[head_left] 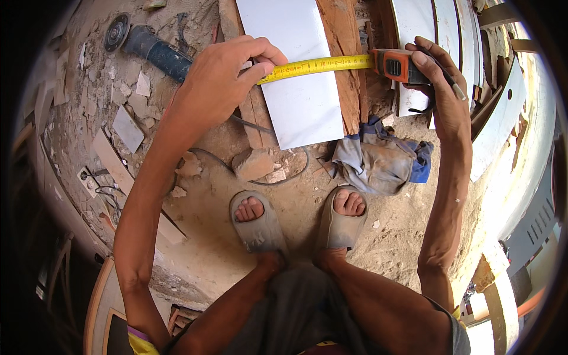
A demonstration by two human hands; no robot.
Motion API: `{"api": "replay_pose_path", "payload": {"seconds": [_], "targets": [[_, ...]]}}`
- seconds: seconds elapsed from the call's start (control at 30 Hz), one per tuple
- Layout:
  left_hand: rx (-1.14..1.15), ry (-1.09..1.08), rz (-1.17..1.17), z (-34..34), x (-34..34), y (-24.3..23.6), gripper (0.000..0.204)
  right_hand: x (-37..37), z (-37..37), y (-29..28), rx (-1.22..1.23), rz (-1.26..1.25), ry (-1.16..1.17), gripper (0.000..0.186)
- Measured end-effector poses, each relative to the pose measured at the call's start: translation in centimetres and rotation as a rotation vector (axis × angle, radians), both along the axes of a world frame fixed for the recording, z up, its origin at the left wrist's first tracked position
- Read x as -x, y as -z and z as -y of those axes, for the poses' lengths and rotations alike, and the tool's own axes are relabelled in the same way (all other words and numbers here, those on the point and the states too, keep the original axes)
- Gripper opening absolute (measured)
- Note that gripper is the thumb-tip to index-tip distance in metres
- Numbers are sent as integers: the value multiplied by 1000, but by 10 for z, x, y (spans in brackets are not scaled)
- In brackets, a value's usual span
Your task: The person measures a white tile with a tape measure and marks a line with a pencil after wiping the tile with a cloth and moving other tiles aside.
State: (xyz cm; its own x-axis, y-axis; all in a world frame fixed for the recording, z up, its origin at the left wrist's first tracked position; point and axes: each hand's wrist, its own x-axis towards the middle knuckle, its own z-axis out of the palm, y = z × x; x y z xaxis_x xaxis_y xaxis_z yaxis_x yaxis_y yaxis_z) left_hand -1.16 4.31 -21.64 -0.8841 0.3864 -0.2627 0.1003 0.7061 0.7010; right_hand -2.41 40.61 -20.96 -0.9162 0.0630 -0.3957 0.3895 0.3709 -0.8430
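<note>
A white tile strip (302, 112) lies across wooden planks (254, 121) in front of me. Stretched over it, roughly crosswise, is the yellow blade (322, 66) of a tape measure (396, 66) with an orange and black case. The blade's free end is pinched by my left hand (216, 77) at the strip's left edge. My right hand (447, 94) grips the case, to the right of the strip. A thin dark stick with a pale tip (458, 92) is also between the right hand's fingers; its kind is unclear.
An angle grinder (157, 53) lies on the rubble at the far left. Its cable (207, 155) seems to loop past a broken brick (252, 164). A dirty grey-blue cloth (378, 157) rests near my right foot. More white strips (417, 32) stand at right; a socket (89, 180) is at left.
</note>
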Motion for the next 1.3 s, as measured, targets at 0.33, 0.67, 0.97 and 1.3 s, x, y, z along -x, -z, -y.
{"api": "replay_pose_path", "payload": {"seconds": [0.33,0.67,0.97,1.3], "targets": [[-19,-102,-58,-3,-16,9,16,4,-3,-2,-113,-144,37,53],[-122,-141,-285,-3,-41,38,20,-3,5,8,-197,-200,-39,67],[52,299,-566,-4,-19,28,38,8,-7,3,-205,-75,-115,65],[160,368,-851,-14,-26,56,54,7,-3,-3,-277,-70,-112,68]]}}
